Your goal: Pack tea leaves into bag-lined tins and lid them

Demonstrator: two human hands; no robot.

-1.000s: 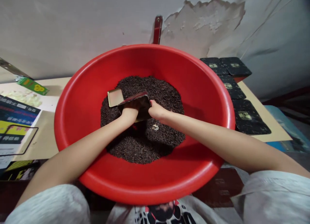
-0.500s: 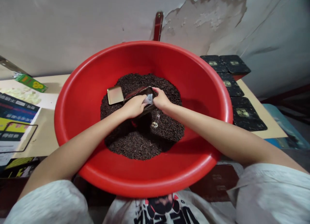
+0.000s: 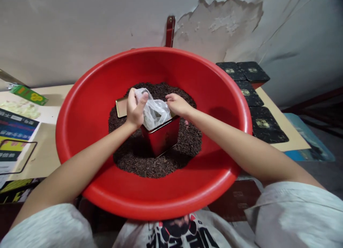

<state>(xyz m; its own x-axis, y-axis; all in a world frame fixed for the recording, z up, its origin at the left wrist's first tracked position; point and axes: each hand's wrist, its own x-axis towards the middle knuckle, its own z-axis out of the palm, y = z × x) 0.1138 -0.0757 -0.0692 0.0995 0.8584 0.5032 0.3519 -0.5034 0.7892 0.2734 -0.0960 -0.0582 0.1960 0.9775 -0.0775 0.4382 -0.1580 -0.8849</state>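
Observation:
A red tin with a dark rim stands in a heap of dark, loose, tea-like bits inside the red basin. A clear plastic bag sticks out of the tin's mouth, its opening spread apart. My left hand holds the bag's left edge, thumb inside and fingers behind it. On the far right side, my right hand pinches the bag's edge just above the tin rim; its fingertips are partly hidden. A square lid lies on the heap behind my left wrist.
Several black-topped tins stand on the table to the basin's right. At left lie a green carton, printed sheets and a thin black frame. A cracked wall rises close behind the basin.
The tin has gone from tilted to upright on the heap. The bag, bunched in the tin's mouth before, is now pulled up and spread. My left hand has moved up and left.

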